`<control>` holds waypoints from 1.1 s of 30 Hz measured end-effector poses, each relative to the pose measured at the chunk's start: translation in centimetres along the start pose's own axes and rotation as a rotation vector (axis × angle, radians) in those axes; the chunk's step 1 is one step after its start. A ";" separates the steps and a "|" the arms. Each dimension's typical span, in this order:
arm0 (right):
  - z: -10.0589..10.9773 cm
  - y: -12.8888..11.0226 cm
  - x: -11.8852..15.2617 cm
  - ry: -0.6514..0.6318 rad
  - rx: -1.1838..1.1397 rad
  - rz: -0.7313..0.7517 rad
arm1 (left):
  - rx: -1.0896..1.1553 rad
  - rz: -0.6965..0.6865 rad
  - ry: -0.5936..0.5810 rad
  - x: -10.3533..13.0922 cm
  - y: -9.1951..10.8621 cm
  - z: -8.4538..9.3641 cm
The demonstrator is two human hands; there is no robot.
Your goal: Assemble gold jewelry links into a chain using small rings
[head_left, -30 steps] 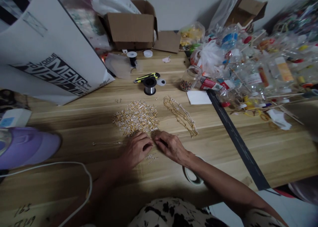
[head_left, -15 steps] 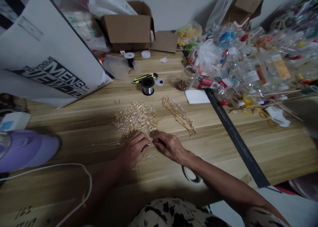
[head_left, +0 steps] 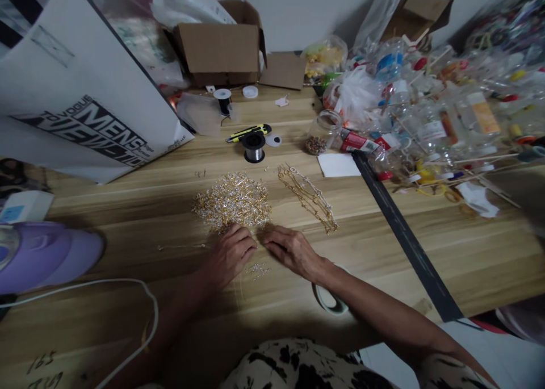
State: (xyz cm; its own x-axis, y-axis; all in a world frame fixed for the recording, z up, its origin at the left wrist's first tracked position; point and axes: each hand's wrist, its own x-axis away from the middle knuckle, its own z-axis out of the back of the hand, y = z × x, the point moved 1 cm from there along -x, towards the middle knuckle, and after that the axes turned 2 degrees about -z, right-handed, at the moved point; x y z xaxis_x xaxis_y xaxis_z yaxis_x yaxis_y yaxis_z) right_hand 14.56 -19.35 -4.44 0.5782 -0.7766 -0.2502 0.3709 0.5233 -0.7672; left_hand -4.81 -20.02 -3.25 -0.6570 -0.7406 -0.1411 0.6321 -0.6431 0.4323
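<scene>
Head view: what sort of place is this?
Probably a jewellery-craft workspace: the wooden table bears a heap of small gold- and silver-coloured pieces, some chains and a spool of silvery wire or thread.

White bag (head_left: 91, 76): "TO VOGUE", "MENS" and "NEW" are printed; smaller lettering is blurred.
Tabletop (head_left: 76, 326), near left corner: "165" is handwritten; the number below is only partly legible.
Red label (head_left: 355, 142): wording cannot be read.

pale wall (head_left: 289, 14) behind | wood-grain table (head_left: 374, 258) | white floor (head_left: 387, 363) | dim light
</scene>
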 end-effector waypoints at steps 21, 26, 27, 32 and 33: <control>0.2 -0.3 0.0 0.134 -0.088 -0.012 | 0.387 0.256 0.268 -1.1 -0.1 0.1; 0.4 -0.7 0.0 0.153 -0.072 -0.019 | 0.486 0.334 0.352 -1.1 0.2 -0.6; 0.4 -0.8 0.0 0.158 -0.055 -0.014 | 0.491 0.330 0.369 -1.1 0.4 -0.7; 0.3 -0.9 0.0 0.201 0.051 0.054 | 0.520 0.336 0.445 -1.1 0.7 -0.7; 0.2 -0.9 0.1 0.202 0.067 0.065 | 0.527 0.338 0.453 -1.1 0.7 -0.7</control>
State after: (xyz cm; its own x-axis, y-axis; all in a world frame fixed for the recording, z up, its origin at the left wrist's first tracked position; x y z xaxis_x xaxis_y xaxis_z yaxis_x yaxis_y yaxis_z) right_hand 14.43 -19.79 -3.62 0.4480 -0.7914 -0.4159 0.3891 0.5914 -0.7063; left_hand -3.33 -19.79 -3.45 -0.1587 -0.9608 -0.2275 0.4152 -0.2740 0.8675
